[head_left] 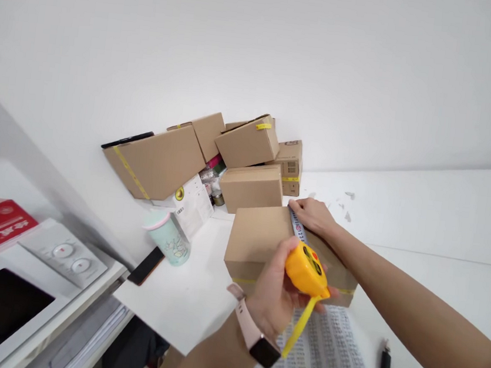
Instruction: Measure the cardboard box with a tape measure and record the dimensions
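My left hand, with a smartwatch on its wrist, is wrapped round a yellow tape measure with a yellow strap hanging from it. The pulled-out blade lies across the top of a closed cardboard box. At the box's far edge my right hand has its fingers closed on the blade's end, though the fingertips are partly hidden. Below the box lies a printed sheet full of rows of text, partly covered by my left forearm.
Several cardboard boxes are stacked against the wall. A mint tumbler and a dark phone-like slab stand left on the white table. A microwave is farther left. A black-capped pen lies right.
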The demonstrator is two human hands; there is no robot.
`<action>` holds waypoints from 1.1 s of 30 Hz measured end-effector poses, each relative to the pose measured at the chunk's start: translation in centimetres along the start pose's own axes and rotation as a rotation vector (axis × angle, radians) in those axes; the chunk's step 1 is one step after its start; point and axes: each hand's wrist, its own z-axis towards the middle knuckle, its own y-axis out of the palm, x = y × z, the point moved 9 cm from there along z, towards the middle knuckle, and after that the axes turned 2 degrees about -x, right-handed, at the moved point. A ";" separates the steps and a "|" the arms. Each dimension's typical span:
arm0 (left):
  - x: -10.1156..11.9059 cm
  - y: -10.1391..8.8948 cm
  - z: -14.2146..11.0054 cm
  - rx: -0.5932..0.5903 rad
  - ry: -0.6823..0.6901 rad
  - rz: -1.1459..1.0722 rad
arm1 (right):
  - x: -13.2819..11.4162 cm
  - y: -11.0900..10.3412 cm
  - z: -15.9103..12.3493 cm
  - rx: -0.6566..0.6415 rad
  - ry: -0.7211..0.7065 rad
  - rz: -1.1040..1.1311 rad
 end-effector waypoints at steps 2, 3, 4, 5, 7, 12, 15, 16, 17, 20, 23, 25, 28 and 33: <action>-2.2 -0.7 -0.5 -0.023 0.002 0.022 | -0.3 0.0 0.0 -0.002 -0.028 -0.026; -3.3 -0.9 -0.7 -0.062 0.022 0.041 | -0.3 -0.1 -0.1 0.000 -0.034 -0.034; -4.2 -1.0 -1.0 -0.119 0.055 0.062 | -0.4 -0.1 -0.1 0.004 -0.035 -0.039; -5.2 -1.1 -1.3 -0.176 0.088 0.069 | -0.3 -0.2 -0.1 0.007 -0.032 -0.042; -6.8 -1.2 -1.9 -0.271 0.115 0.056 | -0.3 -0.2 -0.2 0.011 -0.020 -0.048; -7.4 -1.3 -2.8 -0.267 0.129 0.033 | -0.2 -0.4 -0.2 0.018 0.004 -0.060; -6.9 -1.3 -3.1 -0.249 0.125 0.054 | -0.1 -0.4 -0.2 0.015 0.007 -0.060; -6.8 -1.3 -3.1 -0.255 0.122 0.057 | -0.1 -0.4 -0.3 0.014 0.007 -0.059; -6.7 -1.4 -3.2 -0.262 0.121 0.059 | -0.1 -0.4 -0.3 0.013 0.008 -0.057; -6.8 -1.7 -3.2 -0.271 0.116 0.080 | 0.0 -0.4 -0.3 0.012 0.011 -0.054; -6.9 -2.1 -3.1 -0.255 0.118 0.099 | 0.1 -0.3 -0.2 0.010 0.014 -0.057; -7.0 -2.2 -2.9 -0.250 0.108 0.105 | 0.1 -0.3 -0.2 0.010 0.016 -0.057; -7.0 -2.2 -2.9 -0.231 0.114 0.108 | 0.1 -0.3 -0.1 0.010 0.016 -0.049; -6.6 -2.0 -3.0 -0.178 0.119 0.105 | 0.1 -0.3 -0.1 0.019 0.009 -0.005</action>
